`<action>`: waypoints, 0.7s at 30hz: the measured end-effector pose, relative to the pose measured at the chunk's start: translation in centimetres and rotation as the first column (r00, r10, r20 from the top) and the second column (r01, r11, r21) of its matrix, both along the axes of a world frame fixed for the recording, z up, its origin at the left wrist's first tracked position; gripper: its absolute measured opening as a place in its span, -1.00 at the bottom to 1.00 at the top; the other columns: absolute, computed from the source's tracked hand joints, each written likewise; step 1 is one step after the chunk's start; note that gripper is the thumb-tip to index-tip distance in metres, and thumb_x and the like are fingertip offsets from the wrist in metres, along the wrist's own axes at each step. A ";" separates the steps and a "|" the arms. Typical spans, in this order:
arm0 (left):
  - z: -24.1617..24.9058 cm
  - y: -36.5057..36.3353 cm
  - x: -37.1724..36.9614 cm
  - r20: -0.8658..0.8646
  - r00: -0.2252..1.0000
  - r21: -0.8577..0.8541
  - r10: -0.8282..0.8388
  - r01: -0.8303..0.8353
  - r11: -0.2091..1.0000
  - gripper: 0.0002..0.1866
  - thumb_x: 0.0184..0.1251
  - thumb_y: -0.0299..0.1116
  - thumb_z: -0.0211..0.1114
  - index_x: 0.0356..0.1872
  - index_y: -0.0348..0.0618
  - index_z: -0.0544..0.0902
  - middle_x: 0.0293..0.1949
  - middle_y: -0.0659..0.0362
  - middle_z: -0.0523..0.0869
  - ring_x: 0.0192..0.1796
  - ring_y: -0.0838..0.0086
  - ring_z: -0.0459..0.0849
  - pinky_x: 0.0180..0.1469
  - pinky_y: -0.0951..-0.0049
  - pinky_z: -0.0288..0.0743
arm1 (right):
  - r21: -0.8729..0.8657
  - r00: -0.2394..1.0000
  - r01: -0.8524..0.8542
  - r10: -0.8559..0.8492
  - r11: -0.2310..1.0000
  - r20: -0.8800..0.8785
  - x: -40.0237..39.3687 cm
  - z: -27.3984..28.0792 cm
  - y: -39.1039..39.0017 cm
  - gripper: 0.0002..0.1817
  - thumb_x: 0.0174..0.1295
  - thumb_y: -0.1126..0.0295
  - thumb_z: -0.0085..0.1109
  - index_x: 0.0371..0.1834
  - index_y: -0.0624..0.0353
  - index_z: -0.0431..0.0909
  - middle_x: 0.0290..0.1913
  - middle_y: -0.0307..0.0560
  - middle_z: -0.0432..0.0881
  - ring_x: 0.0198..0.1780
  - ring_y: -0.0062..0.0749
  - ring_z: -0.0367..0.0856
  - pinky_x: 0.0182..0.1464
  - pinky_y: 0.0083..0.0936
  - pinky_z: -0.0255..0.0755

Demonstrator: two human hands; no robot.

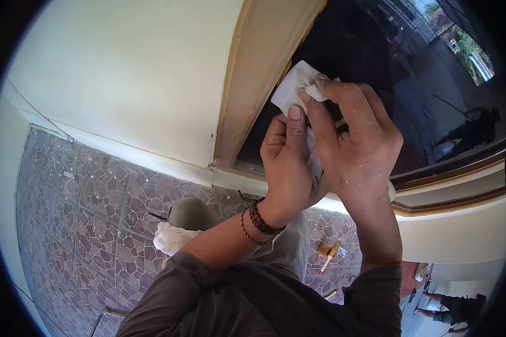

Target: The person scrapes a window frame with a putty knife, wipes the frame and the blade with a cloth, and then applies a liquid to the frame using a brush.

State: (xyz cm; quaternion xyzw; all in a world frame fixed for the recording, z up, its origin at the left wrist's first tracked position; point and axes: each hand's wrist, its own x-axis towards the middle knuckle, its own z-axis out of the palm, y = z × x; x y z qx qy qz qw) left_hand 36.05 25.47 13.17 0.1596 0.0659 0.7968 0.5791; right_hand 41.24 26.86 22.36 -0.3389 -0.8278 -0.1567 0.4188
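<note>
A folded white cloth point(293, 84) is held up in front of a dark window pane point(354, 39). My left hand point(287, 149) grips its lower edge, thumb laid on top and fingers curled behind. More white material point(314, 157) shows along that palm. My right hand point(362, 126) pinches a bunched corner of the cloth between thumb and fingertips. Pale specks dot the back of the right hand. Both wrists are close together, and a dark braided bracelet point(258, 219) circles the left one.
A beige window frame point(247, 95) borders the pane, beside a cream wall point(129, 73). Below lies a stone-patterned floor point(101, 196) with white spots. A brush point(328, 258) rests near a small container there. A whitish rag point(171, 237) is by my knee. Another person point(458, 309) is at lower right.
</note>
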 end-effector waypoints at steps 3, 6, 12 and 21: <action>0.7 -0.2 0.2 0.052 0.998 -0.057 -0.033 0.036 0.998 -0.67 0.61 -0.15 -0.02 0.01 -0.23 0.51 -0.08 0.14 0.68 -0.08 0.55 0.68 -0.01 0.53 0.59 | -0.026 1.000 -0.028 0.028 0.999 0.009 0.1 0.6 0.2 -0.77 0.01 0.57 0.45 -0.26 0.20 0.63 -0.33 -0.03 0.68 -0.37 -0.29 0.72 -0.38 -0.47 0.56; 0.4 -0.1 -0.2 0.062 0.990 0.092 -0.124 0.118 0.989 -0.68 0.62 -0.18 -0.04 0.06 -0.23 0.50 -0.04 0.14 0.67 -0.02 0.52 0.67 0.05 0.50 0.58 | -0.065 0.997 -0.034 0.039 0.997 0.069 0.3 1.6 0.3 -0.77 0.00 0.57 0.44 -0.27 0.21 0.62 -0.34 -0.05 0.67 -0.37 -0.28 0.72 -0.36 -0.46 0.56; 1.2 -0.3 -0.1 0.034 0.994 -0.049 -0.106 0.108 0.993 -0.70 0.57 -0.37 -0.11 0.16 -0.23 0.45 0.02 0.11 0.64 0.03 0.46 0.67 0.10 0.43 0.56 | -0.082 0.993 -0.006 0.016 0.997 0.121 0.2 2.0 0.2 -0.80 0.02 0.54 0.43 -0.30 0.17 0.61 -0.36 -0.09 0.66 -0.44 -0.26 0.69 -0.42 -0.43 0.55; 1.2 -0.1 -0.4 -0.037 0.994 -0.030 -0.098 0.097 0.995 -0.64 0.55 -0.32 -0.12 0.23 -0.23 0.40 0.05 0.13 0.59 0.11 0.41 0.62 0.16 0.35 0.53 | -0.024 0.994 -0.004 0.006 1.000 0.106 -0.1 1.7 0.8 -0.82 0.03 0.45 0.41 -0.33 0.08 0.59 -0.39 -0.18 0.63 -0.50 -0.20 0.65 -0.50 -0.38 0.51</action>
